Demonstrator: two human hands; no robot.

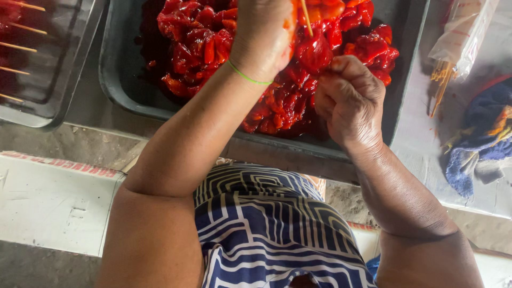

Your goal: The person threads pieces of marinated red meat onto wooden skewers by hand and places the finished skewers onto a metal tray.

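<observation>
My left hand (264, 34) is closed around a thin pale wooden skewer (305, 16), gripping it so the stick slants down toward my other hand and stays steady enough to pierce; a thin green band (246, 77) circles that wrist; my right hand (349, 96) is pinched shut on a glossy red marinated chunk of meat (314, 53), fingers bunched beneath it to press it up onto the skewer's point, which is why the two hands sit close together, nearly touching; both work directly above the wide dark rectangular tray (114, 69), so any dripping sauce falls back into it; inside that tray lies the heap of red sauce-coated meat pieces (197, 42), within easy reach below my fingers; left of the tray, a second dark tray (64, 80) holds finished skewers with their pale stick ends (21, 26) pointing my way, laid side by side for easy picking; right of the tray, a clear plastic packet of bare sticks (458, 37) rests on the grey surface (421, 133), and just beyond it a crumpled blue cloth (482, 133), stained, sits handy for wiping; my blue patterned garment (261, 229) is near the tray's front edge.
</observation>
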